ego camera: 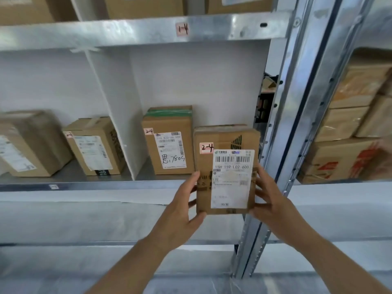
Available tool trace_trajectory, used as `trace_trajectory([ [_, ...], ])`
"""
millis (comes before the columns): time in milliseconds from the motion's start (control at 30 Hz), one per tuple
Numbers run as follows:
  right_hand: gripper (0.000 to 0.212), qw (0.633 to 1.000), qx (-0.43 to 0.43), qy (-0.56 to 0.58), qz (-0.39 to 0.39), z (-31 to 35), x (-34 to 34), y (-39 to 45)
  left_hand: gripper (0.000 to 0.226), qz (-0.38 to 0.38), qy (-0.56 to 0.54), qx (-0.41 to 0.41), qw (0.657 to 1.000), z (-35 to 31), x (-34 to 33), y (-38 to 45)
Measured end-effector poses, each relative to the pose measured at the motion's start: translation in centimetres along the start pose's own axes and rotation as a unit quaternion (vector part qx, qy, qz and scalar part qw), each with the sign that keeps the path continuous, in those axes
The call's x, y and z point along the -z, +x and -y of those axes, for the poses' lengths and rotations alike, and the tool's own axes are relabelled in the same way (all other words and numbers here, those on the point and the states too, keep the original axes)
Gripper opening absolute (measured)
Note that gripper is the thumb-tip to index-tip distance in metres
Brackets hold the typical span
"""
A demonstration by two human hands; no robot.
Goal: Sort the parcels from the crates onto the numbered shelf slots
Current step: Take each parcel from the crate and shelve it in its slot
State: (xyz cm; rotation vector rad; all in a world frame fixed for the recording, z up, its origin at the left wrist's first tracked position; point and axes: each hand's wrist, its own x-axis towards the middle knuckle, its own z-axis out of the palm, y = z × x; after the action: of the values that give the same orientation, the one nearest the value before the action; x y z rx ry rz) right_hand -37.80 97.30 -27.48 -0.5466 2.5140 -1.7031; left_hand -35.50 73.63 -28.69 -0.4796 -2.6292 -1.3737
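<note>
I hold a brown cardboard parcel (224, 141) upright in front of the shelf, its white shipping label and a pink "2-4" sticker facing me. My left hand (182, 211) grips its lower left edge, fingers curled round the side. My right hand (269, 200) grips its right edge. The parcel hangs at the front of the right-hand slot of the middle shelf (84, 183), beside another parcel (169, 143) also marked "2-4". The shelf beam above carries a "1-4" tag (182, 29).
A white divider (114, 111) separates this slot from the left one, which holds two boxes (95, 145). A metal upright (282, 145) stands right of the held parcel. Beyond it, a neighbouring rack holds stacked cartons (350, 128). More boxes sit on the top shelf.
</note>
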Motion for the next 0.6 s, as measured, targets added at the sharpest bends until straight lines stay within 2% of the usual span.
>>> trace_trajectory([
  [100, 0.104, 0.999, 0.001, -0.026, -0.029, -1.7, -0.2, 2.6, 0.093, -0.021, 0.014, -0.026, 0.999, 2.2, -1.0, 2.9],
  [233, 0.102, 0.996, 0.001, -0.063, -0.058, -3.5, -0.5, 5.6, 0.106, -0.056, 0.05, -0.059, 0.995, 5.0, -2.4, 6.1],
  [433, 0.089, 0.985, -0.021, -0.116, -0.123, -5.7, -1.5, 8.9, 0.106, -0.09, 0.102, -0.113, 0.984, 7.6, -4.2, 9.4],
  [600, 0.082, 0.973, -0.055, -0.134, -0.179, -6.3, -2.6, 11.4, 0.103, -0.105, 0.138, -0.109, 0.979, 8.7, -5.0, 11.3],
])
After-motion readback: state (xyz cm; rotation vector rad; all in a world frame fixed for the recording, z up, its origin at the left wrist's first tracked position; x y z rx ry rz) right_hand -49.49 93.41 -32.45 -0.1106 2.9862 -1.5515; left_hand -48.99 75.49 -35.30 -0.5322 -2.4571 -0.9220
